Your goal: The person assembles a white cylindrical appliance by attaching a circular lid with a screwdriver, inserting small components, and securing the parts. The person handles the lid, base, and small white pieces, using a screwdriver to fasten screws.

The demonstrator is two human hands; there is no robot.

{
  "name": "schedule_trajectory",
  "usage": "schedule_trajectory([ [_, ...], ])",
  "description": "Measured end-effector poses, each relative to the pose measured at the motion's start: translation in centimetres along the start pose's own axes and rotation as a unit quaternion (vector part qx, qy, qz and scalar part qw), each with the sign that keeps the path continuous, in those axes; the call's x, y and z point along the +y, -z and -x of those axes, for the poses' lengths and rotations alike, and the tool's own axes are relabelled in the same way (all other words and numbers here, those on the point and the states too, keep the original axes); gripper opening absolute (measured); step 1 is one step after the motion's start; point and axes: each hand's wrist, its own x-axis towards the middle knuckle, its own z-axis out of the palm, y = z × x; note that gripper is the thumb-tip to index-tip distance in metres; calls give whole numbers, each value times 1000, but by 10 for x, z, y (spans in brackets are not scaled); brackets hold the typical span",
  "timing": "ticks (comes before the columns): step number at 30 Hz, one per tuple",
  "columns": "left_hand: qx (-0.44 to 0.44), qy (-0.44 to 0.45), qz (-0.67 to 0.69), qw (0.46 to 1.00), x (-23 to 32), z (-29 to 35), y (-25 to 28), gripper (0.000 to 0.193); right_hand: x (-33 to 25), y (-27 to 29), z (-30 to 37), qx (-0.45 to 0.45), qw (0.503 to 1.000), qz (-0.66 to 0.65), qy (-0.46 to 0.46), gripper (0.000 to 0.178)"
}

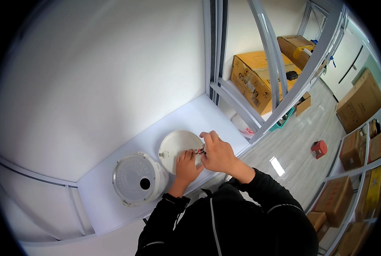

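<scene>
White desk (216,119), drum (133,179) on it, dish (173,145) just to the right. Right hand (218,151)'s curled over the dish, left hand (187,168)'s lying on it, fingers loosely spread. Right fingers are pinching a small red-and-black bit (200,150) over the dish.

Resting on the white worktop (217,114): a round, off-white disc with a raised-looking rim (172,145), fitted with a small metallic-looking piece at the left edge, partly covered by the left hand (188,169). Over the right side: a small red-and-dark object (200,150), pinched in the right hand (218,154), mostly hidden.
</scene>
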Motion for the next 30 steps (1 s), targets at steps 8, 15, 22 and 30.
schedule_trajectory([
  [8,-19,1,-2,1000,2,0,6,68,-10,-3,-18,-170,962,146,-154,44],
  [15,-1,-4,-9,1000,3,2,4,67,7,-19,-1,37,993,78,76,37],
  [22,-25,-9,14,1000,-3,-1,2,66,-14,4,-17,-170,968,158,-98,40],
  [30,-27,-8,-3,1000,-1,-1,6,66,-3,-10,-2,-63,981,184,-3,40],
])
